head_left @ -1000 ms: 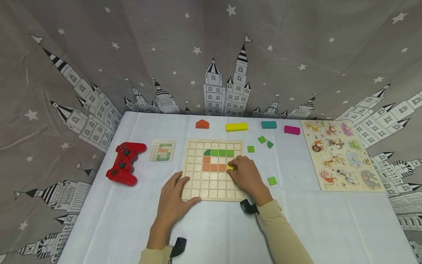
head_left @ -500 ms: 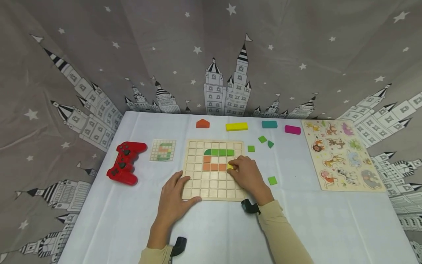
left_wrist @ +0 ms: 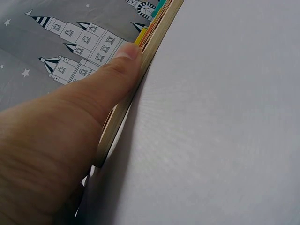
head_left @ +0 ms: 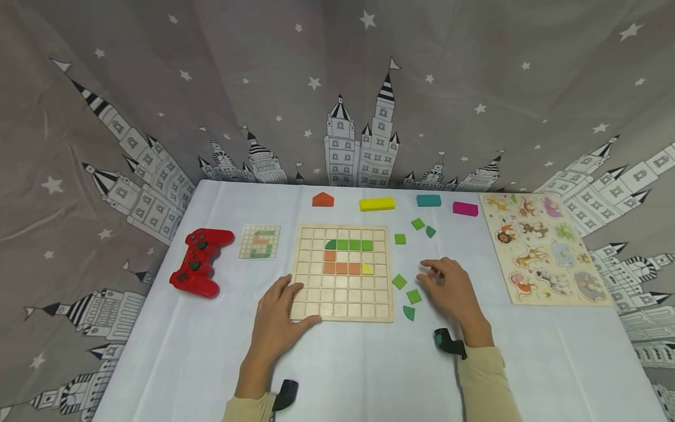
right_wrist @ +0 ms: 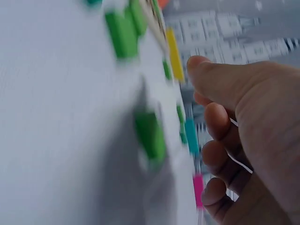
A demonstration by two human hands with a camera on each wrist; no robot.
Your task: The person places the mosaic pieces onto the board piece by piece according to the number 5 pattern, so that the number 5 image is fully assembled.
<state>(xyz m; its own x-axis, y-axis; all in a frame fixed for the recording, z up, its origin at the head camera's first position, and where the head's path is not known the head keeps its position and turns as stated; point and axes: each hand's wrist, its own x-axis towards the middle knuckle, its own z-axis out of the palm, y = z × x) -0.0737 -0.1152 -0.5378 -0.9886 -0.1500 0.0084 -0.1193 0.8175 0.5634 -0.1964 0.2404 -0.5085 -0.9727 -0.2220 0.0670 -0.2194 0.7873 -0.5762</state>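
A wooden grid board (head_left: 343, 299) lies in the middle of the white table, holding a row of green tiles (head_left: 350, 244), orange tiles (head_left: 341, 268) and a yellow tile (head_left: 367, 269). My left hand (head_left: 295, 300) rests flat on the board's near-left corner, and its thumb (left_wrist: 117, 70) lies along the board's edge (left_wrist: 145, 61). My right hand (head_left: 435, 276) hovers just right of the board with loosely curled fingers and holds nothing I can see. Three loose green pieces (head_left: 413, 296) lie just left of it. A blurred green piece (right_wrist: 150, 133) sits beneath its fingers (right_wrist: 218, 117).
A pattern card (head_left: 259, 241) and a red game controller (head_left: 199, 261) lie left of the board. An animal puzzle (head_left: 543, 246) lies at the right. Orange (head_left: 323, 199), yellow (head_left: 377, 204), teal (head_left: 429, 200) and magenta (head_left: 465, 208) blocks line the far edge. More green tiles (head_left: 418, 223) sit beyond the board's right corner.
My right hand left the yellow tile in the board and moved right, off the board. That uncovered three green pieces beside the board. The left hand stayed put.
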